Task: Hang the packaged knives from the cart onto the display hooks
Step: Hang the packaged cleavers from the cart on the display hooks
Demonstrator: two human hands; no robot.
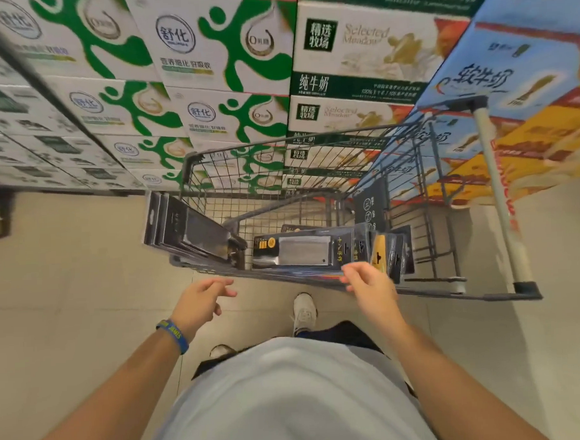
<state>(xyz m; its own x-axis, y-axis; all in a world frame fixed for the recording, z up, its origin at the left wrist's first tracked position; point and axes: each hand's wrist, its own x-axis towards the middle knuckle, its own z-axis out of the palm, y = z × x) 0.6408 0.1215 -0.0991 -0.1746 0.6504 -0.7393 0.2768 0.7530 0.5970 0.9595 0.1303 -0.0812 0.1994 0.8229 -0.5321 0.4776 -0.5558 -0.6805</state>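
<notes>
My left hand [202,300] hangs just outside the near side of the cart [220,176]. Its fingers are loose and a little spread, and it holds nothing. A blue wristband [174,334] sits on that wrist. My right hand [371,289] is at the cart's near rim, fingers relaxed and slightly curled, with nothing pinched between them. I cannot tell whether the fingertips [349,270] touch the rim or a pack.

The knives are all in the cart. One flat knife pack [296,252] lies on the cart's bottom with its wide blade showing, between my two hands and just beyond them. It is nearest the right hand's fingertips. A row of upright knife packs [396,251] stands on edge at the handle end of the cart, just past my right hand, with their hang holes up. A yellow pack [378,254] in that row is closest to my knuckles. At the cart's other end a stack of knife packs [182,224] leans out over the rim, beyond my left hand and apart from it.

The cart handle [495,191] runs off to the right. Milk boxes [207,40] are stacked behind the cart. My shoe [304,310] stands on the floor [68,262] beside the cart's near side.
</notes>
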